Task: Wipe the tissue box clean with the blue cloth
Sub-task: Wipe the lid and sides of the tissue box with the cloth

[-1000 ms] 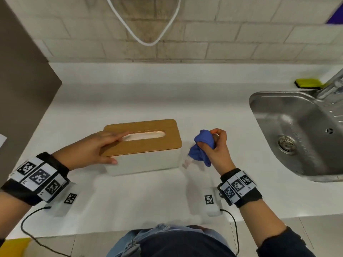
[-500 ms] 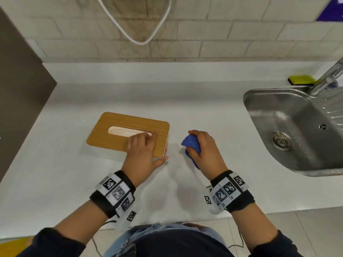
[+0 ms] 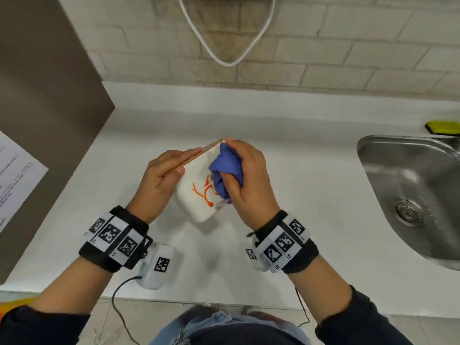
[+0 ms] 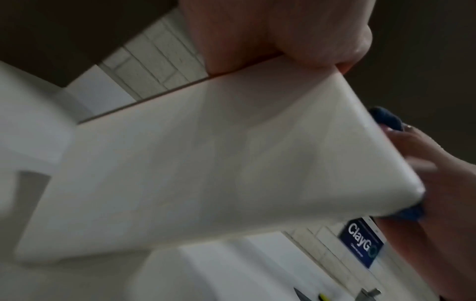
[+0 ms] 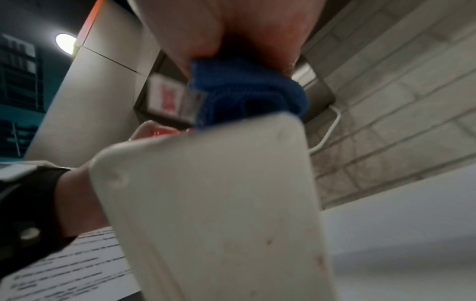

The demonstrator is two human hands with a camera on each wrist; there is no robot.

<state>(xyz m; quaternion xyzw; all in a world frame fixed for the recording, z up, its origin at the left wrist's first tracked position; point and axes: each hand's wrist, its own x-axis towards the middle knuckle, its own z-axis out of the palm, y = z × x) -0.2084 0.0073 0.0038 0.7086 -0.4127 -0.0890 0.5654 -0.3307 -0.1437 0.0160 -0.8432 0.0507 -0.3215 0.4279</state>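
Observation:
The tissue box (image 3: 193,205) is white with a wooden lid (image 3: 202,151) and is tipped up above the counter. Its end face points at me and carries orange scribbles (image 3: 201,192). My left hand (image 3: 163,176) grips the box, with fingers along the lid and the thumb on the white side. My right hand (image 3: 249,180) clutches the bunched blue cloth (image 3: 225,170) and presses it against the marked face. In the left wrist view the box (image 4: 206,163) fills the frame, with the cloth (image 4: 386,119) at its far corner. The right wrist view shows the cloth (image 5: 244,101) above the box (image 5: 219,213).
A steel sink (image 3: 373,170) is set into the white counter (image 3: 298,158) on the right, with a yellow-green sponge (image 3: 443,127) behind it. A grey cabinet side (image 3: 49,108) bearing a printed sheet (image 3: 15,170) stands at the left. A white cable (image 3: 224,51) loops down the brick wall.
The box has left the counter: my left hand lifted and tilted it, so the marked end now faces me. My right hand brought the cloth onto that face.

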